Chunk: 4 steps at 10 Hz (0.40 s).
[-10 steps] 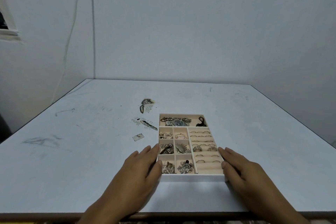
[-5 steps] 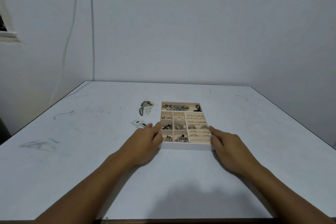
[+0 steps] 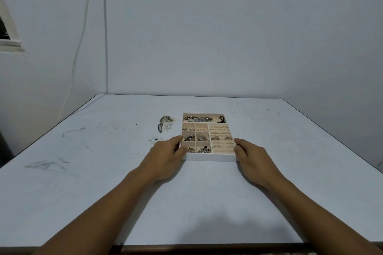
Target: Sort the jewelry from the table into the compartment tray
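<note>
Tray: white outer wall; beige lining and dividers inside.
Rings: gold-toned, in rows on beige rolls.
Watch: dark blue face, band of gold and silver tones.
Small pieces: mixed gold, silver and dark tones across 6 square compartments.
Curled piece: black, beside the watch.
Loose jewelry: dark grey and silver with pale glinting flecks.
Table: pale blue-white top, grey scuffs and scribbled marks, dark brown near edge.
Wall: plain pale bluish white.
Cable: white.
</note>
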Tool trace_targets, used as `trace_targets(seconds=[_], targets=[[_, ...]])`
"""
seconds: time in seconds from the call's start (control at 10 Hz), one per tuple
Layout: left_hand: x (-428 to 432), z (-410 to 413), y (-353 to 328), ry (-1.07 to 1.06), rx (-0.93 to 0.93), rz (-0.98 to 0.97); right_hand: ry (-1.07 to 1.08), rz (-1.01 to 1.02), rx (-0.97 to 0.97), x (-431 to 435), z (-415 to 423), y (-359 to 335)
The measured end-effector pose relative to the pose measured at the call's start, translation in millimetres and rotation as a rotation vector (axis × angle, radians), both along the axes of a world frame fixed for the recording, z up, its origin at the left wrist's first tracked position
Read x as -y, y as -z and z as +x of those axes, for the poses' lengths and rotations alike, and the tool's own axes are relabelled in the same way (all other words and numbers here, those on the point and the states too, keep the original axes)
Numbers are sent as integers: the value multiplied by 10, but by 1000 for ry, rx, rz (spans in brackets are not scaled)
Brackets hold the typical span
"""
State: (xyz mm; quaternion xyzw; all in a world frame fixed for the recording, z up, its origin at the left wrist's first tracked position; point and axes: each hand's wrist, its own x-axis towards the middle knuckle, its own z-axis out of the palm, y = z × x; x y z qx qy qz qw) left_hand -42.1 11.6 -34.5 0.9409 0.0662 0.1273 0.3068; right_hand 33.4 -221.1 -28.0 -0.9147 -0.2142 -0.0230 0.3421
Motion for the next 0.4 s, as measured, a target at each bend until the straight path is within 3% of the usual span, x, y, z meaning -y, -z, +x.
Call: trace_targets(seconds=[0.3,0.4], targets=[[366,-565,76,-118,123,-34,-47,150,-55,65,-479,49],[499,-896,141,-108,136,107,-68,72,-52,161,-772,116]])
